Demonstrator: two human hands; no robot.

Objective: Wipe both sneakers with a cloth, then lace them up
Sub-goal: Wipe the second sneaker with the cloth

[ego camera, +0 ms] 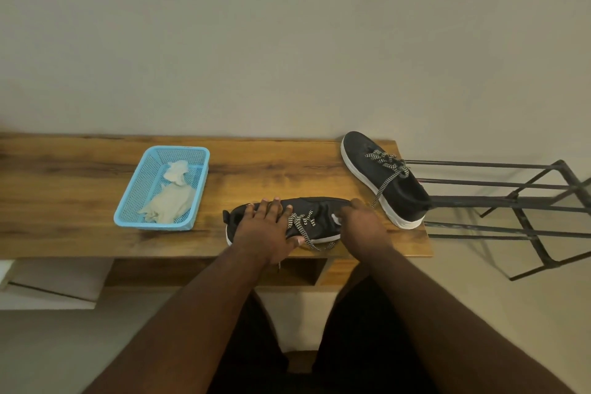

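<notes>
Two sneakers sit on the counter point(80, 176), and both hands are on the nearer one. This near sneaker point(323, 214) lies with its long axis running from nine o'clock to three o'clock, heel tab at nine, toe at three, parallel to the counter's front edge. The left hand point(265, 227) rests flat over the heel opening and tongue, fingers straight and spread, thumb down on the near side by the sole; it presses rather than pinches. The right hand point(361, 221) covers the toe end with fingers curled under; a small white patch shows by them, perhaps a scrap of cloth or a mark on the shoe, and I cannot tell whether that grip holds anything. Between the hands the zigzag lace point(303, 227) crosses the eyelets loosely, its ends trailing toward six o'clock over the counter edge.

The second sneaker point(383, 179) stands at about two o'clock from the first, apart from it, toe toward eleven and heel toward five, overhanging the counter's end beside a metal rack point(511, 201). A blue basket point(198, 166) at ten o'clock holds pale cloths point(172, 201).

My judgement: the loose lace ends lie nearest the left thumb, so lacing falls to that hand while the right steadies the toe.
</notes>
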